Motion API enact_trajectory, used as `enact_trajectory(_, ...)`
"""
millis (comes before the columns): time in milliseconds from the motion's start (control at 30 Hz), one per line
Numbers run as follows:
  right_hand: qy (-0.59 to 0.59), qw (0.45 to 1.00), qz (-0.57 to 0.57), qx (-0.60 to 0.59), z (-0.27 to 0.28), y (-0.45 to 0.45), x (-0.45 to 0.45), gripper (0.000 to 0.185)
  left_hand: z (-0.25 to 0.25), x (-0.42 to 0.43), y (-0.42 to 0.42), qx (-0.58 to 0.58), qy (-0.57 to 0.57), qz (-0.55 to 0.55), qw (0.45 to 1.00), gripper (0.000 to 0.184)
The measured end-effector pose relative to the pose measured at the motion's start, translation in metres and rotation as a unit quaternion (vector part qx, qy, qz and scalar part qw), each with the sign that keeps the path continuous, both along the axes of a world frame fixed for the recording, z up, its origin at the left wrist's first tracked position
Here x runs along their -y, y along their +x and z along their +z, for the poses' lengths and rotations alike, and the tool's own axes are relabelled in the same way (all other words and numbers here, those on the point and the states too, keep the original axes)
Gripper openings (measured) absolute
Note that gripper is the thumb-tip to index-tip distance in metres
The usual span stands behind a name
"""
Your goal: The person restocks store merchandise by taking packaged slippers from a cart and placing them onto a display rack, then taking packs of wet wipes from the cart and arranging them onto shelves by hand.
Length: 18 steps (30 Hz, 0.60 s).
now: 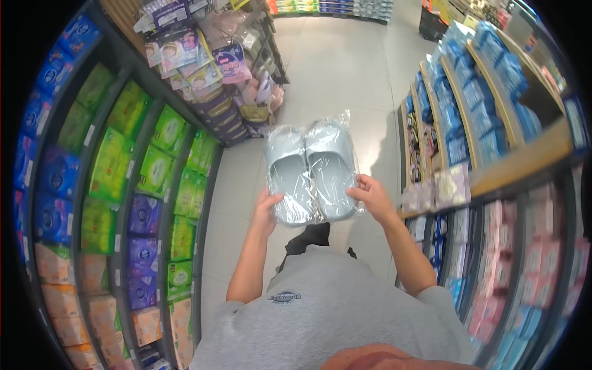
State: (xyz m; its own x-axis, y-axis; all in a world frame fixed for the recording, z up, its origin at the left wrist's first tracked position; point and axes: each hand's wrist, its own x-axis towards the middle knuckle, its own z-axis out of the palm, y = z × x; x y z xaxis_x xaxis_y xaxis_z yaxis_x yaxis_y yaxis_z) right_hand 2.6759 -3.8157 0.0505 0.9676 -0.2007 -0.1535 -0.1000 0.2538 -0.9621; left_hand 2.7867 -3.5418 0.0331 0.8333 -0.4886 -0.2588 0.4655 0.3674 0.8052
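Grey shirt [345,308] nearest | left hand [265,208] and right hand [371,195] grasping opposite sides of a clear plastic bag [346,118] | inside it, two pale blue-grey slippers [331,169] side by side, before the torso, above the floor [339,68] | left shelving [163,246] holding green packs [112,163] and purple packs [143,256] | right wood-edged rack [494,92] holding blue packs [475,92]

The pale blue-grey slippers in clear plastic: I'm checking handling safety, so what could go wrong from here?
The glossy clear plastic bag could slip, as the left hand and right hand hold it only at the lower half of its sides. The pale blue-grey slippers might then drop to the light tiled floor. Turning right might knock the bent right arm against the wood-edged shelf.
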Motion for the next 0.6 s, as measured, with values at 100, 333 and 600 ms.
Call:
enact_trajectory(100, -0.06, 0.996, 0.018, -0.063, -0.016, 0.072, 0.05, 0.024, -0.029, 0.048, 0.068, -0.056, -0.012, -0.01, 0.998, 0.048)
enact_trajectory(333, -0.083, 0.993, -0.038, -0.069, 0.006, 0.226, 0.212, 0.023, -0.016, 0.223, 0.268, -0.05, -0.032, -0.088, 0.994, 0.043)
enact_trajectory(600, 0.025, 0.992, -0.118, -0.029, 0.011, 0.392, 0.367, 0.035, 0.039, 0.408, 0.461, 0.102, 0.049, -0.122, 0.986, 0.049)
